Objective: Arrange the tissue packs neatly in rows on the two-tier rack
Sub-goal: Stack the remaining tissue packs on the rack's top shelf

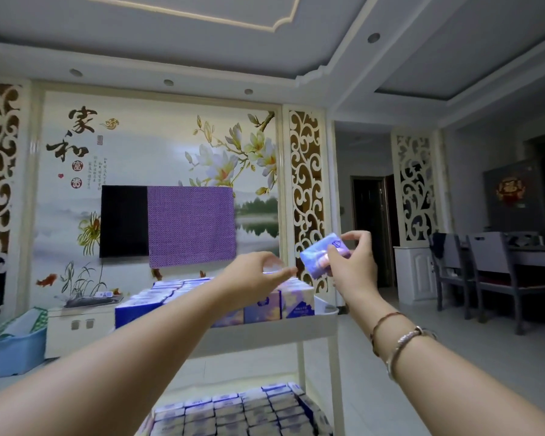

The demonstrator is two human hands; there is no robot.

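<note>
A white two-tier rack (pixel 265 330) stands in front of me. Blue and purple tissue packs (pixel 274 305) fill its upper tier in rows, and more packs (pixel 233 410) lie in rows on the lower tier. My right hand (pixel 354 262) holds one small tissue pack (pixel 318 256) in the air above the rack's right end, pinched between thumb and fingers. My left hand (pixel 258 273) hovers over the upper tier's packs, fingers pointing right toward the held pack; whether it touches or holds anything is unclear.
A white TV cabinet (pixel 76 322) and a blue plastic bin (pixel 13 354) stand at the left. A wall TV (pixel 123 220) is half covered by a purple cloth. Grey dining chairs (pixel 491 278) and a table are at the right, with tiled floor between.
</note>
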